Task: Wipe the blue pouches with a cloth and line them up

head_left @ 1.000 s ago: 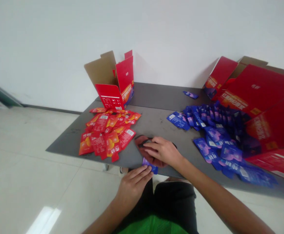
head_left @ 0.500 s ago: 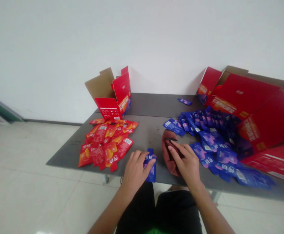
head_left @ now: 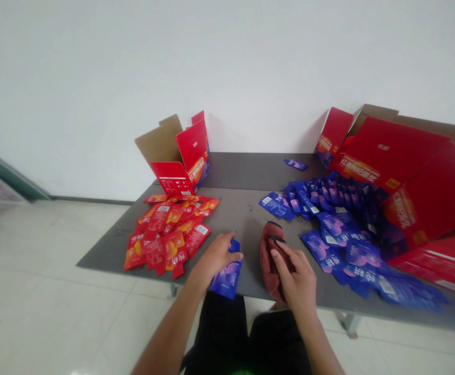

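My left hand (head_left: 218, 255) grips a blue sachet (head_left: 227, 280) by its upper part, thumb across the front. The sachet is tilted and its lower end reaches the table's front edge. To the right, my right hand (head_left: 298, 273) pinches the rim of a reddish-brown cloth pouch (head_left: 267, 263) with dark trim. The pouch's mouth gapes a little; what is inside cannot be made out. Red-orange sachets (head_left: 175, 250) lie in a loose pile left of my left hand. Many more blue sachets (head_left: 335, 224) are heaped right of my right hand.
An open red carton (head_left: 173, 174) stands behind the red-orange pile. Larger open red cartons (head_left: 399, 156) lean at the right beside the blue heap. One blue sachet (head_left: 295, 164) lies apart near the back of the grey table (head_left: 247, 172). A white wall (head_left: 251, 67) rises behind.
My left hand has shifted left with the blue sachet, which has gone from upright to tilted. The cloth pouch and my right hand have moved slightly toward the front edge.
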Demonstrator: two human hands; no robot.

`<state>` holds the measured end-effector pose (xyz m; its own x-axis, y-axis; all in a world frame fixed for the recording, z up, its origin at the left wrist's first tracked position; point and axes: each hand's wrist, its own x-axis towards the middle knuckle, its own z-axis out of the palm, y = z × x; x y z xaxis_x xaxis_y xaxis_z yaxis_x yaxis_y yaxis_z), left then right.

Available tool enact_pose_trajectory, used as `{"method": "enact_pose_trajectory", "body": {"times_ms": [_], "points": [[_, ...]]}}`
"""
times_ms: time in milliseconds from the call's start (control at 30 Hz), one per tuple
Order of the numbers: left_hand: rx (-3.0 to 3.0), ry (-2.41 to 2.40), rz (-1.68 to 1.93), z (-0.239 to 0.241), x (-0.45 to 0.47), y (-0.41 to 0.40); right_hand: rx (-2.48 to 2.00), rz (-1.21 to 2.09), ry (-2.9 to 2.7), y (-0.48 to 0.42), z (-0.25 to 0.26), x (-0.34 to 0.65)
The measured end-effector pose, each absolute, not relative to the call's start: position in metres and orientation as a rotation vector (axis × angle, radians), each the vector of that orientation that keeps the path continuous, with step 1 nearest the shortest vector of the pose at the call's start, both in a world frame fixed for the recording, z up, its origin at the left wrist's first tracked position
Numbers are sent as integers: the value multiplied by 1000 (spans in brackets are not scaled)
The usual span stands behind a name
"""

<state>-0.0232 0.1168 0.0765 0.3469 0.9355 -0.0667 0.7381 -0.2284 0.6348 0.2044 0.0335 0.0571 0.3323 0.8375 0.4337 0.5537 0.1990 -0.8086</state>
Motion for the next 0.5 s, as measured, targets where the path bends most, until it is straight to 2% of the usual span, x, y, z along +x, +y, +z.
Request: {"method": "enact_pose_trajectory", "body": {"times_ms": [167, 333, 400, 500], "points": [[1996, 1305, 610, 91, -23, 122, -1462, 337, -1334, 33, 56, 205], [2075, 1079, 1086, 119, -19, 100, -1444, 347, -1334, 34, 56, 206], [2268, 1003, 1082, 118, -22, 88, -1439, 347, -1324, 34, 56, 206], [2567, 984, 877, 103, -30, 68, -1437, 341, -1315, 33, 57, 205]]}}
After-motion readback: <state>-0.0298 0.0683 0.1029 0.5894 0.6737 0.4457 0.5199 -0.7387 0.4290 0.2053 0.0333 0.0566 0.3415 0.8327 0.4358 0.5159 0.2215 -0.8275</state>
